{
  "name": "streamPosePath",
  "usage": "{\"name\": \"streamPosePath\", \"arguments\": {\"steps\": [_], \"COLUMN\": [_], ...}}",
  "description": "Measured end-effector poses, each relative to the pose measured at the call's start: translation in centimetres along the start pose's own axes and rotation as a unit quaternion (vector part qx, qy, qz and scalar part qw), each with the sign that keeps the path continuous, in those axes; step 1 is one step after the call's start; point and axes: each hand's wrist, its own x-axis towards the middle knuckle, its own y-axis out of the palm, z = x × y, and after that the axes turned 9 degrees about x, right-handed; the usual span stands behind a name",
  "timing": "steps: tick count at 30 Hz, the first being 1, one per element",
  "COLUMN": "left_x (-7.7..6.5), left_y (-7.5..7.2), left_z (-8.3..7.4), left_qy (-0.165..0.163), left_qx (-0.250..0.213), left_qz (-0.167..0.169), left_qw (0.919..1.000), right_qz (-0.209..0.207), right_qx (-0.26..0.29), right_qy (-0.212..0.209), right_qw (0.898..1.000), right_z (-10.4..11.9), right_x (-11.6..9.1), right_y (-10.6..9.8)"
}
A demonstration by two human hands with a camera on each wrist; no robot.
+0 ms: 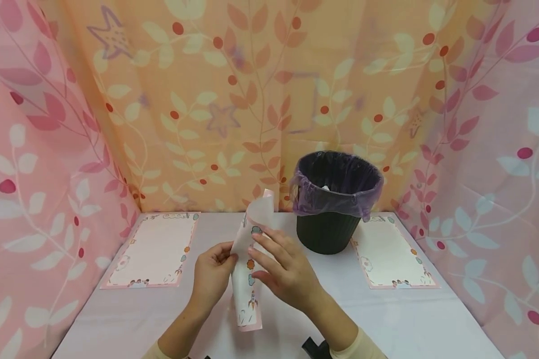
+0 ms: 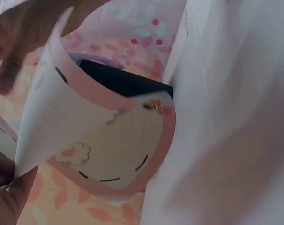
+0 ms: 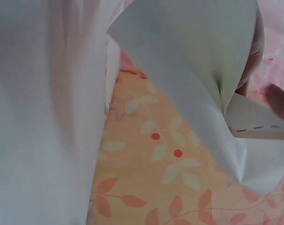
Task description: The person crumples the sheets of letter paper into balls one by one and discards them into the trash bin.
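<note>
A white sheet of paper with a pink border and small printed clouds and a rocket is held up above the table, bent into a loose curl. My left hand pinches its left edge between thumb and fingers. On the other side my right hand has its fingers spread and fairly straight, close against the printed face; firm contact cannot be made out. In the left wrist view the paper curves round with its printed side inward. The right wrist view shows the plain back of the paper, creased near the left hand.
A dark bin with a purple liner stands at the back right, something white inside. One bordered sheet lies flat at the left, another sheet at the right, partly behind the bin. Patterned curtains enclose the table.
</note>
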Motion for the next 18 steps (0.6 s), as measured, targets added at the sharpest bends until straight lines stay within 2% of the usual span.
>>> {"name": "streamPosePath", "arguments": {"steps": [3,6,9,12,15,17,18], "left_x": [-0.3,-0.6,-1.1,-1.4,-1.3,-1.1,-0.9], "left_y": [0.0,-0.1,-0.2,-0.3,-0.5,-0.7,-0.9], "left_z": [-0.3,-0.6,-0.8,-1.1,-1.4,-1.4,-1.4], "left_qy": [0.012,0.025,0.056,0.102,0.142,0.161,0.167], "left_qx": [-0.021,-0.051,-0.065,-0.062,-0.051,-0.037,-0.029], "left_qz": [0.03,0.072,0.102,0.116,0.095,0.065,0.052], "left_qw": [0.9992,0.9958,0.9911,0.9861,0.984,0.9841,0.9843], "right_qz": [0.098,0.141,0.136,0.115,0.088,0.066,0.052], "right_qx": [0.0,0.011,0.023,0.035,0.049,0.086,0.112], "right_qy": [0.066,0.134,0.157,0.161,0.181,0.224,0.254], "right_qw": [0.993,0.981,0.978,0.98,0.978,0.969,0.959], "right_z": [0.0,-0.3,-0.5,-0.4,-0.4,-0.4,-0.5], "right_x": [-0.4,-1.0,-1.5,-1.8,-1.9,-1.8,-1.8], "right_y": [-0.1,0.3,0.7,1.0,1.1,1.0,0.9]}}
